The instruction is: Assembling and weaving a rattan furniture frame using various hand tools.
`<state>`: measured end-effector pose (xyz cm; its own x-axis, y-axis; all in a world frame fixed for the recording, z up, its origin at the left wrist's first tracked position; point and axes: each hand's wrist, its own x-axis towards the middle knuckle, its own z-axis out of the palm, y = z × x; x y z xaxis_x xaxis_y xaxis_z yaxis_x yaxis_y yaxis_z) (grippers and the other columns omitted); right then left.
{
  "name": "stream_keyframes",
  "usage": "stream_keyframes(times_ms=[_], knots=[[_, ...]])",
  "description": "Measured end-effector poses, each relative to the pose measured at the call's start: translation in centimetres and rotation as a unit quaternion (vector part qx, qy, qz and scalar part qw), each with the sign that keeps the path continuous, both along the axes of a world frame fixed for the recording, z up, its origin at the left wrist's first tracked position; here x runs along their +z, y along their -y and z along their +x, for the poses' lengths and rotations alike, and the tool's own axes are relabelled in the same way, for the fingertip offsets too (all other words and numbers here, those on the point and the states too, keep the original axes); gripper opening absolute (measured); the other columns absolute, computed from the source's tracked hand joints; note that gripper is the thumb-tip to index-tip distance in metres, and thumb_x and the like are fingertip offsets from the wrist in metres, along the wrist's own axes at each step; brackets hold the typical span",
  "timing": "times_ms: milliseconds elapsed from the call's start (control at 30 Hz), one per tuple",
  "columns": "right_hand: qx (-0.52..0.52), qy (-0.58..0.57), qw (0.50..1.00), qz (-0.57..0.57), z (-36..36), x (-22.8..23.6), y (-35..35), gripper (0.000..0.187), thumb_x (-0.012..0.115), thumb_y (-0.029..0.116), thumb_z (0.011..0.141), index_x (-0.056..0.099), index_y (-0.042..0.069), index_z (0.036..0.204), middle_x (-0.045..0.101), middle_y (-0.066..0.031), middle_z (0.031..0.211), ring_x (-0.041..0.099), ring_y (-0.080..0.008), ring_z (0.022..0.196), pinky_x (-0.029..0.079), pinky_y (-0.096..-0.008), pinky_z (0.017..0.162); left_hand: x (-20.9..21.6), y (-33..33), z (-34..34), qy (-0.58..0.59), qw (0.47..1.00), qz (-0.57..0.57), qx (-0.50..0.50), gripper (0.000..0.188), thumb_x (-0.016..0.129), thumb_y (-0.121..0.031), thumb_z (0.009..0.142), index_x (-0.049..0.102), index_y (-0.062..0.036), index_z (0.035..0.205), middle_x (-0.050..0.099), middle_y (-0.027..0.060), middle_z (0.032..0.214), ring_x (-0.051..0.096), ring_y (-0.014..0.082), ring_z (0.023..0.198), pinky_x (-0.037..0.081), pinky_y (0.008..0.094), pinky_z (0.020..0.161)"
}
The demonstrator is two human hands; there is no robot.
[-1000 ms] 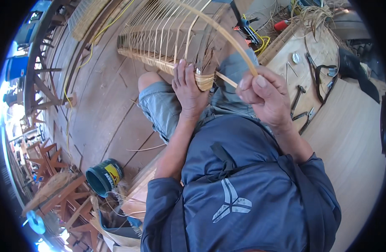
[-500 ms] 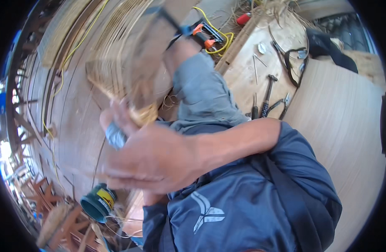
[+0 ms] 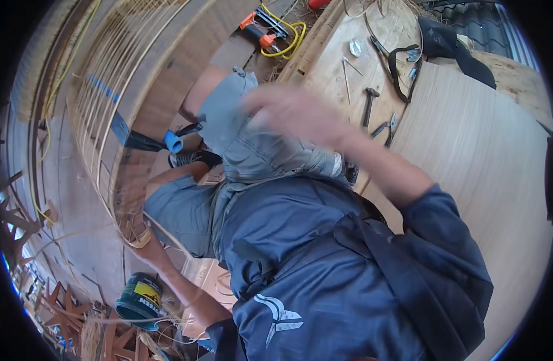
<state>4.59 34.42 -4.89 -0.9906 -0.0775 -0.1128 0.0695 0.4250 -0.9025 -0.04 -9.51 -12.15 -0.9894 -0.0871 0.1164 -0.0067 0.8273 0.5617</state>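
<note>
We hold cane frame at near-left corner, left hand closed round its rim. Right hand blurred above lap, empty as far as we tell, fingers loosely spread. Risk: one-handed hold, long frame could twist, thin ribs snap.

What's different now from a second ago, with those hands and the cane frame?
The right hand has let go of the cane frame and lifted, blurred, above the knee. The left hand has swung out left and down, holding the frame's lower end. The hammer and pliers stayed on the board.
</note>
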Motion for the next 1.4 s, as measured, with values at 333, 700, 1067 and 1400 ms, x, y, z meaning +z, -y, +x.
stream_keyframes(times_ms=[333, 700, 1067, 1400], knots=[[-0.313, 0.374, 0.800, 0.348, 18.9, -13.3, -8.2, 0.024, 0.055, 0.023, 0.083, 0.060, 0.000, 0.087, 0.063, -0.0212, 0.089, 0.060, -0.0386, 0.087, 0.048, -0.0436, 0.077, 2.8, 2.4, 1.2, 0.084, 0.995, 0.053, 0.012, 0.035, 0.052, -0.018, 0.091, 0.047, 0.0011, 0.119, 0.056, 0.0116, 0.098, 0.056, 0.0185, 0.086, 0.044, 0.0297, 0.075], [-0.357, 0.494, 0.740, 0.285, 26.5, -19.9, -4.2, 0.046, 0.051, 0.036, 0.087, 0.056, 0.000, 0.114, 0.060, -0.0215, 0.106, 0.055, -0.0335, 0.103, 0.041, -0.0454, 0.088, 5.2, -4.0, 3.6, 0.374, 0.556, 0.720, 0.183, 0.054, 0.040, -0.051, 0.093, 0.052, -0.0026, 0.113, 0.061, 0.0120, 0.097, 0.060, 0.0231, 0.072, 0.046, 0.0302, 0.055], [-0.386, 0.158, 0.909, 0.017, 12.2, -6.2, -6.6, 0.038, 0.047, 0.021, 0.092, 0.049, -0.002, 0.121, 0.054, -0.0077, 0.088, 0.053, -0.0134, 0.067, 0.043, -0.0257, 0.060, 5.4, -8.9, 4.1, 0.192, 0.656, 0.694, 0.225, 0.023, 0.051, -0.021, 0.094, 0.053, -0.0036, 0.109, 0.057, 0.0030, 0.072, 0.056, 0.0134, 0.052, 0.044, 0.0242, 0.043], [0.368, -0.043, 0.906, 0.206, -6.1, 3.0, 15.5, 0.032, 0.059, 0.018, 0.083, 0.054, 0.005, 0.112, 0.060, -0.0172, 0.091, 0.059, -0.0358, 0.083, 0.049, -0.0411, 0.071, 4.9, -10.5, 8.9, 0.194, 0.649, 0.686, 0.267, 0.023, 0.044, -0.022, 0.096, 0.054, -0.0022, 0.102, 0.049, -0.0003, 0.062, 0.044, 0.0081, 0.044, 0.036, 0.0225, 0.040]])
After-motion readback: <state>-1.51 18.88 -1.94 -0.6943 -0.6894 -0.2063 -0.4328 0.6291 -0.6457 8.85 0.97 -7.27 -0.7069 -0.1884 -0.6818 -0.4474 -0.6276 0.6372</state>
